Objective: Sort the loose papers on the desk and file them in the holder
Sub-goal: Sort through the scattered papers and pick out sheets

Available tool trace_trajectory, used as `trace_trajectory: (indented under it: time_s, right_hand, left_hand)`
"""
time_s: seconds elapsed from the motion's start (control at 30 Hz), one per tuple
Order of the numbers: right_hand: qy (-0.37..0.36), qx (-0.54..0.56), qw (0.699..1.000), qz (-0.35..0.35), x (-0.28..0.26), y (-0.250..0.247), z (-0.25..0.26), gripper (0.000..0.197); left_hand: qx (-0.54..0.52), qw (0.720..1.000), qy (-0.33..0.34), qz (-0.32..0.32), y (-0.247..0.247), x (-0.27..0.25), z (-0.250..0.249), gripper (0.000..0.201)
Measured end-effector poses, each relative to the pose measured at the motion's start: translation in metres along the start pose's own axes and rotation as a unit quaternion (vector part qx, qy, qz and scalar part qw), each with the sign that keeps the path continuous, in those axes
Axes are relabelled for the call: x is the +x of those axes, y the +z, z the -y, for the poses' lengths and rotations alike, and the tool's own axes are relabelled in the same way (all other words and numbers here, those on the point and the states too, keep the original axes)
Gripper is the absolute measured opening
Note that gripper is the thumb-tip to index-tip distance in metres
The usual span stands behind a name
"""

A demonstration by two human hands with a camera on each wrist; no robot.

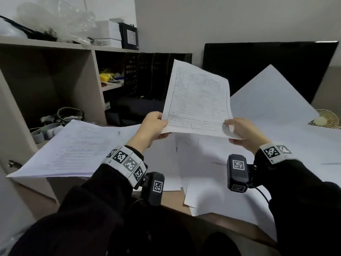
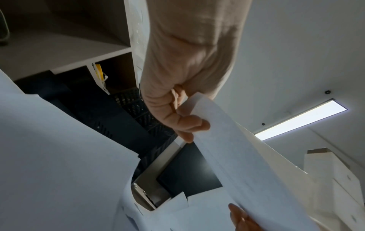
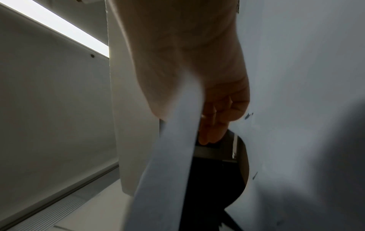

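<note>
White printed form (image 1: 198, 97), ruled into table boxes, held up near the middle of the head view by both hands. Left hand (image 1: 154, 126) has its thumb on top of the lower left corner and its fingers (image 2: 185, 125) curled underneath, so it's a proper pinch on that corner. Right hand (image 1: 241, 131) does the same on the lower right corner, thumb over the sheet's face and the other fingers (image 3: 213, 123) tucked behind it; that wrist view is pretty blurry though.

Under the sheet, loose papers (image 1: 212, 163) are spread all over the desk (image 1: 171, 199), overlapping, some hanging past its front edge. Another stack of printed pages (image 1: 73, 145) sits at centre left, sticking out over the desk's left side. One big blank sheet (image 1: 271, 95) leans up at right of centre against a dark monitor (image 1: 258, 60).

File holder (image 1: 147, 74), black with upright slots, stands behind the form at upper centre, beside the shelf unit (image 1: 55, 74) filling the upper left. Can't tell if anything's in the slots, too dark.
</note>
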State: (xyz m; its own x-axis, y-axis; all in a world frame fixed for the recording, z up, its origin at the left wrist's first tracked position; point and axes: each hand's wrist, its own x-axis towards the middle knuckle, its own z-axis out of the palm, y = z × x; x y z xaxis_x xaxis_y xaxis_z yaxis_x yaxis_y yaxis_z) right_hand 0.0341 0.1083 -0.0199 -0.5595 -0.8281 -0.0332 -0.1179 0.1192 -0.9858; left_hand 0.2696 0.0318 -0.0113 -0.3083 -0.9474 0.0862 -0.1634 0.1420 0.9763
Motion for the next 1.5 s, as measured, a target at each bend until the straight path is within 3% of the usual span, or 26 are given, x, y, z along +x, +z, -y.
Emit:
trace_trajectory:
  time_s: [0.13,0.2,0.27,0.33,0.4,0.47,0.57,0.63,0.73,0.8,0.9,0.97,1.07,1.2,1.37,1.5]
  right_hand:
    - [0.061,0.059,0.996,0.002,-0.005,-0.041,-0.011,0.023]
    - [0.084,-0.005,0.996,0.011,-0.006,-0.063,-0.017,0.037]
    - [0.101,-0.134,0.985,0.030,-0.009,-0.082,-0.023,0.036]
    - [0.102,-0.301,0.947,0.058,-0.010,-0.098,-0.029,0.040]
    - [0.104,-0.414,0.901,0.081,-0.012,-0.108,-0.033,0.065]
    - [0.126,-0.461,0.870,0.123,-0.013,-0.111,-0.038,0.089]
    - [0.127,-0.533,0.822,0.155,-0.014,-0.108,-0.048,0.108]
    - [0.112,-0.528,0.828,0.154,-0.010,-0.108,-0.052,0.110]
    - [0.061,-0.534,0.832,0.136,-0.010,-0.110,-0.052,0.088]
    - [-0.015,-0.578,0.809,0.109,-0.010,-0.111,-0.051,0.058]
    - [-0.097,-0.582,0.805,0.065,-0.016,-0.113,-0.045,0.009]
    - [-0.126,-0.587,0.800,0.019,-0.022,-0.118,-0.038,0.008]
    - [-0.177,-0.548,0.815,-0.061,-0.025,-0.131,-0.028,0.016]
    - [-0.209,-0.408,0.881,-0.119,-0.034,-0.149,-0.009,0.029]
    - [-0.198,-0.214,0.949,-0.118,-0.040,-0.152,-0.001,0.036]
    - [-0.222,-0.055,0.971,-0.069,-0.044,-0.151,0.007,0.025]
  left_hand:
    - [-0.017,1.000,0.016,-0.019,0.022,0.002,-0.003,0.023]
    - [-0.021,0.999,0.018,-0.024,0.030,0.005,-0.004,0.024]
    - [-0.014,1.000,0.013,-0.023,0.039,0.008,-0.003,0.023]
    - [-0.005,1.000,-0.001,-0.018,0.043,0.012,-0.001,0.023]
    - [0.007,1.000,-0.024,-0.013,0.045,0.016,0.001,0.026]
    - [0.018,0.999,-0.044,-0.007,0.046,0.021,0.004,0.029]
    - [0.023,0.998,-0.059,0.001,0.050,0.026,0.006,0.031]
    - [0.019,0.998,-0.062,-0.002,0.053,0.030,0.005,0.032]
    - [0.015,0.998,-0.061,0.001,0.058,0.034,0.004,0.032]
    - [0.018,0.998,-0.062,0.014,0.063,0.036,0.003,0.031]
    - [0.018,0.997,-0.069,0.029,0.070,0.039,0.000,0.032]
    - [0.010,0.997,-0.075,0.030,0.074,0.044,-0.003,0.032]
    - [0.011,0.996,-0.083,0.024,0.077,0.050,-0.006,0.033]
    - [0.033,0.995,-0.086,0.027,0.078,0.059,-0.004,0.052]
    - [0.069,0.995,-0.079,0.003,0.076,0.065,-0.001,0.032]
    - [0.119,0.986,-0.111,0.038,0.070,0.065,0.002,0.036]
